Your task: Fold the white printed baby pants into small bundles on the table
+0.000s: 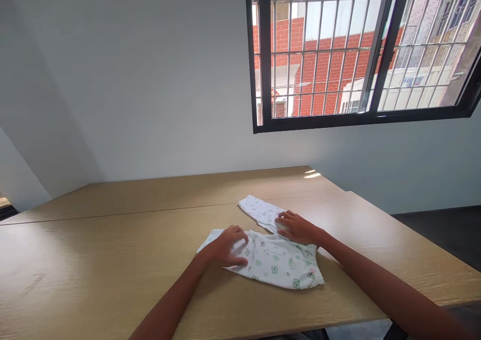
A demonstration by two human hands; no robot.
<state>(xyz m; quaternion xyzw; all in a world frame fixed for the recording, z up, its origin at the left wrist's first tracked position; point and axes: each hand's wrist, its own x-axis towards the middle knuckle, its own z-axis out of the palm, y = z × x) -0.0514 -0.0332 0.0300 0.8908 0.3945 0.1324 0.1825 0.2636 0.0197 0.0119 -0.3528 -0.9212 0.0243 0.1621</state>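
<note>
The table (93,260) fills the lower half of the frame, its far edge running against the wall (150,79). A window (361,54) sits in the upper right of the frame, above and behind the table's far right corner. A small garment (278,260) lies flat on the table, right of centre in the lower frame. The left hand (227,247) rests on the garment's left part; the right hand (296,228) rests on its upper right part, where a sleeve (259,211) extends toward the wall.
</note>
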